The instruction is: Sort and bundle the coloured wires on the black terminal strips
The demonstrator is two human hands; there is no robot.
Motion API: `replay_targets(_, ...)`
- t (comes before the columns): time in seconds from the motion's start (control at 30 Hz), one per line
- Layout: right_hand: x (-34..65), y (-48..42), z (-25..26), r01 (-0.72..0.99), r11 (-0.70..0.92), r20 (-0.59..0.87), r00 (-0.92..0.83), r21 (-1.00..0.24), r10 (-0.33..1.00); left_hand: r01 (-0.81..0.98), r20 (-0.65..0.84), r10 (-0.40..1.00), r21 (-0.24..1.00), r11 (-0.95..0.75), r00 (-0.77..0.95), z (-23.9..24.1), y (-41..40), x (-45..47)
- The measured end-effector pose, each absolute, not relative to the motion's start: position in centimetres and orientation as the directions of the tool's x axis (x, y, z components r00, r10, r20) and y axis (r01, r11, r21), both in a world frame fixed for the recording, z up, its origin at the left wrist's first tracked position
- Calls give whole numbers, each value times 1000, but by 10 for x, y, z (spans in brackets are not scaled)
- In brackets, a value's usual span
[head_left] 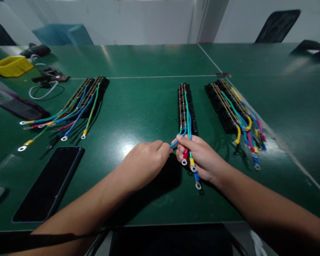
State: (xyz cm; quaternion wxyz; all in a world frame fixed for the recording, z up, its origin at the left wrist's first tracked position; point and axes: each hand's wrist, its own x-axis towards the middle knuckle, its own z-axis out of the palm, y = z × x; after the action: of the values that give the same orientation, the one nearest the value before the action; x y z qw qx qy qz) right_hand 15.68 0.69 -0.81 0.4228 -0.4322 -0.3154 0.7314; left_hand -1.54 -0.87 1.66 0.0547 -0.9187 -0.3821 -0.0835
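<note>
A black terminal strip [184, 106] with brass-coloured bars lies at the middle of the green table, its wires running toward me. My right hand [198, 154] is closed round these green and blue wires [189, 122]. Below it hang ring terminals with red, yellow and blue sleeves, the yellow one [192, 164] in the middle. My left hand [149, 160] pinches the end of a blue wire [175, 143] just left of the right hand's thumb. The tip of that wire is hidden in the left fingers.
More wired strips lie at left [88, 94] and at right [225, 103], their ring terminals pointing my way. A phone [49, 185] rests at front left. Behind it are a yellow bin [12, 66] and a white cable [44, 93].
</note>
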Motion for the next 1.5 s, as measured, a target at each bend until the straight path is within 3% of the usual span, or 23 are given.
replay_targets(0.23, 158, 7, -10, -380, -436, -354, -268, -816, 896, 746, 267, 711, -51, -664, 651, 17, -8, -16)
replay_targets(0.47, 159, 8, -12, -386, -434, -338, -292, -814, 895, 728, 201, 702, -116, -675, 683, 16, -8, -14)
replay_targets(0.77, 159, 7, -10, -385, -452, -361, -286, -805, 887, 731, 215, 706, -59, -680, 675, 16, -6, -13)
replay_targets(1.5, 159, 8, -10, -390, -459, -362, -298, -799, 883, 721, 208, 699, -55, -690, 684, 16, -6, -12)
